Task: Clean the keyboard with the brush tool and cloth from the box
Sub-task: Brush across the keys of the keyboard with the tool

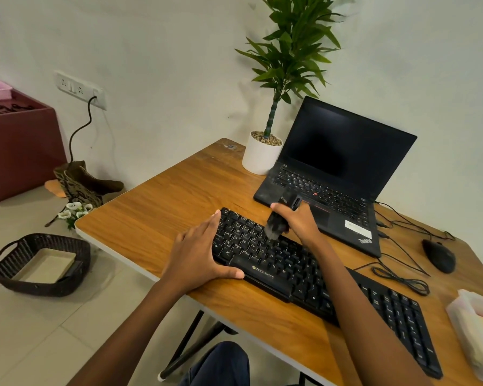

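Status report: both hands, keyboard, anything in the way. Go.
Left hand flat, bracing left end of keyboard. Right hand grips brush tool, bristles on upper key rows. Laptop close behind; nothing blocking.

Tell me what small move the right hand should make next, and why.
Probably sweep the black brush tool along the row toward the person's right. The right hand grips it with bristles down on the upper-left keys of the black plastic keyboard, the left hand braces that end, and most keys lie further right.
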The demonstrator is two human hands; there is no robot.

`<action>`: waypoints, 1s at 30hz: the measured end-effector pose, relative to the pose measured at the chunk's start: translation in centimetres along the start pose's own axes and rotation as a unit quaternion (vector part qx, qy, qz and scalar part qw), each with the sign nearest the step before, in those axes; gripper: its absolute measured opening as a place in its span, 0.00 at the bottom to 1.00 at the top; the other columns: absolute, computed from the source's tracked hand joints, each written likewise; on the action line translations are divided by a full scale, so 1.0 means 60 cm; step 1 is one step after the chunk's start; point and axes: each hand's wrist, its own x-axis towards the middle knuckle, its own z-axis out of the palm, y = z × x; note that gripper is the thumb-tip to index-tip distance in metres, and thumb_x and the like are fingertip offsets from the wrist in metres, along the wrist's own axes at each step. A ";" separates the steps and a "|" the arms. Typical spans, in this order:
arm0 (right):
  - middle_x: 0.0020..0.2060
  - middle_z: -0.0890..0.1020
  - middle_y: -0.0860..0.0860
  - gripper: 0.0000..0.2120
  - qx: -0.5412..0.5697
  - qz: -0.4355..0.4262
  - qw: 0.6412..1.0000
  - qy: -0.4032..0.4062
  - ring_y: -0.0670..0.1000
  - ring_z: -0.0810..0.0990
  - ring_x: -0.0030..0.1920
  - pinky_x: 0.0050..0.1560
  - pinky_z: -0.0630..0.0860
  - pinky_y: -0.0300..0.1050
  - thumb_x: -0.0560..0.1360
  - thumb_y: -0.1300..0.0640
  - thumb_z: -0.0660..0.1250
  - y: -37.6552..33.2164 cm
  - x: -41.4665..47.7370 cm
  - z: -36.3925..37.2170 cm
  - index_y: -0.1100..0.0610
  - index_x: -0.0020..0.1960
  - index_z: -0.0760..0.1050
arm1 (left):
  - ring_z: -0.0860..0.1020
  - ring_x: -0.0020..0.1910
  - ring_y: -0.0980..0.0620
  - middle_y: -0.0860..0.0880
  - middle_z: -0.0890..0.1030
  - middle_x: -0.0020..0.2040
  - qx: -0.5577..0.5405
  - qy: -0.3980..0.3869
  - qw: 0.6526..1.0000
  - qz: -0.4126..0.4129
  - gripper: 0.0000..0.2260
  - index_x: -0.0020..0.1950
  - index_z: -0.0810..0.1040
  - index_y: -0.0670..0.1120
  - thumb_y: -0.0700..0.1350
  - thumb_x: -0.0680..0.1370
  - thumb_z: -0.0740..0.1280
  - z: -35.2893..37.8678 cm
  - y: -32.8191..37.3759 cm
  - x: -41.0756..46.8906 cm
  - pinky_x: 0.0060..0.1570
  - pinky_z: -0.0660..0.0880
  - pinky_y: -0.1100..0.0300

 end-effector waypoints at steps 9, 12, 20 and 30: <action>0.37 0.78 0.52 0.10 -0.031 -0.011 0.998 -0.052 0.45 0.78 0.34 0.33 0.72 0.38 0.74 0.55 0.68 -0.010 0.003 -0.007 0.61 0.48 0.71 | 0.55 0.74 0.51 0.52 0.50 0.78 0.011 -0.005 1.000 0.006 0.63 0.76 0.37 0.51 0.83 0.50 0.48 -0.001 0.000 -0.002 0.70 0.54 0.51; 0.40 0.79 0.54 0.14 -0.047 -0.016 0.997 -0.051 0.50 0.77 0.39 0.35 0.71 0.40 0.73 0.52 0.69 -0.010 0.005 -0.009 0.62 0.49 0.72 | 0.56 0.74 0.50 0.52 0.50 0.78 0.009 -0.006 1.000 0.004 0.63 0.76 0.38 0.51 0.84 0.49 0.47 0.000 -0.002 -0.001 0.70 0.54 0.49; 0.36 0.78 0.52 0.06 -0.087 0.008 0.992 -0.096 0.49 0.77 0.35 0.30 0.72 0.35 0.72 0.61 0.69 -0.001 -0.017 -0.076 0.59 0.44 0.72 | 0.56 0.75 0.50 0.51 0.51 0.78 0.021 -0.013 1.000 -0.006 0.61 0.76 0.37 0.49 0.80 0.54 0.55 -0.005 0.005 -0.001 0.71 0.54 0.50; 0.48 0.81 0.56 0.15 -0.072 0.055 0.986 -0.139 0.56 0.81 0.49 0.42 0.80 0.47 0.69 0.66 0.71 0.024 -0.043 -0.165 0.60 0.55 0.75 | 0.56 0.74 0.50 0.51 0.51 0.78 0.027 -0.013 1.000 0.002 0.61 0.76 0.37 0.49 0.81 0.53 0.51 -0.005 0.003 -0.002 0.70 0.54 0.50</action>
